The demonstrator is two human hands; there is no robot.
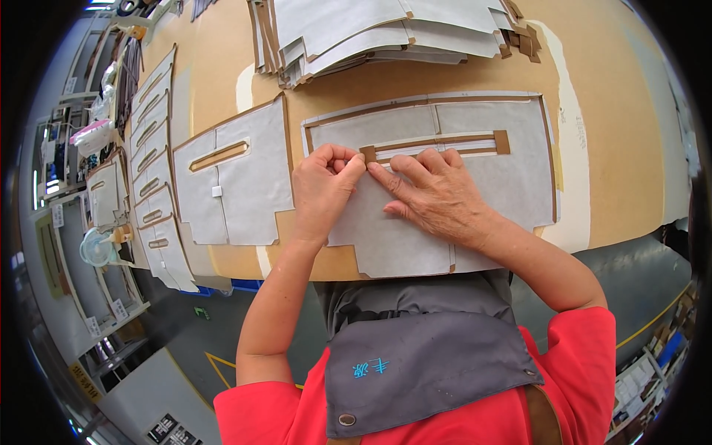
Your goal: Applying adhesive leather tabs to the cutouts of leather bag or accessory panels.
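A grey-white panel (504, 185) with brown edging lies flat before me on the tan table. A long slot (445, 147) with brown and white strips crosses it, ending in a brown tab (502, 142) on the right and another brown tab (368, 153) on the left. My left hand (324, 185) is pinched closed right beside the left tab; what sits between thumb and forefinger is too small to make out. Spread over the panel just below the slot, my right hand (437, 194) presses its forefinger down near the same tab.
A second slotted panel (252, 189) lies to the left, with a row of overlapping panels (152, 159) beyond it. At the far side a stack of grey-white pieces (348, 30) sits on the table (615, 104). Shelving (67, 252) stands at the left.
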